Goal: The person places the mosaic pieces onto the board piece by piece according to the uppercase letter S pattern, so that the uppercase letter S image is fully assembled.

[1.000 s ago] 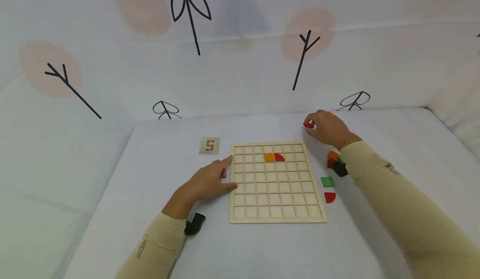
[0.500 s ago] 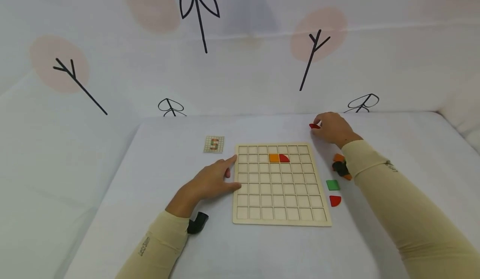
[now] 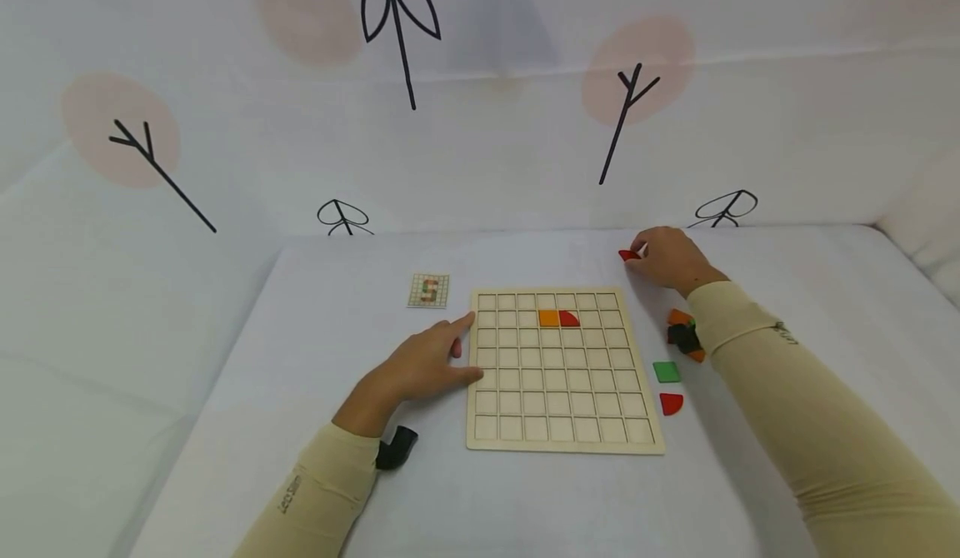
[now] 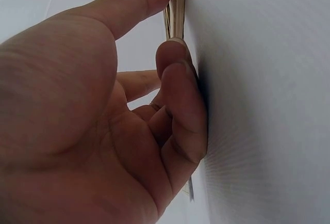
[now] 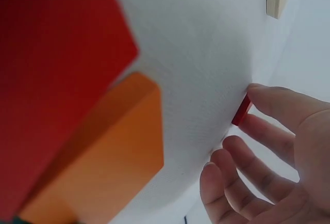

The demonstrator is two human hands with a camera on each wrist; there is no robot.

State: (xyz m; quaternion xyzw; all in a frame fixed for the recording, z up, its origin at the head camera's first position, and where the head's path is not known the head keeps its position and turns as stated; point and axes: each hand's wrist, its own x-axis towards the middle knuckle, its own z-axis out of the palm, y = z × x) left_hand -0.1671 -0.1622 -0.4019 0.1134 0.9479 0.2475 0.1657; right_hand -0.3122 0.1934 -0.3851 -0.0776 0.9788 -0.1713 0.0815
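My left hand (image 3: 422, 364) lies along the left edge of a wooden grid board (image 3: 525, 447). Its thumb and index finger are spread and touch the rim; in the left wrist view the other fingers are bent against the cloth. On the board, an orange square tile (image 3: 549, 318) sits beside a red quarter-round tile (image 3: 569, 319). Up and right of the board, my right hand (image 3: 670, 258) pinches a red tile (image 5: 241, 110) between thumb and index finger, low over the cloth. The remaining right fingers are loosely bent and touch no tile.
A small card (image 3: 429, 290) with a letter-like pattern lies left of the board. To the board's right lie a green square tile (image 3: 666, 371) and another red tile (image 3: 671, 404). A pile of orange tiles (image 3: 680, 317) and others is partly hidden by the black wrist camera (image 3: 683, 338).
The whole head view has shifted slightly. Both hands stay in nearly the same places, the right one still pinching the red tile and the left one still at the board's edge.
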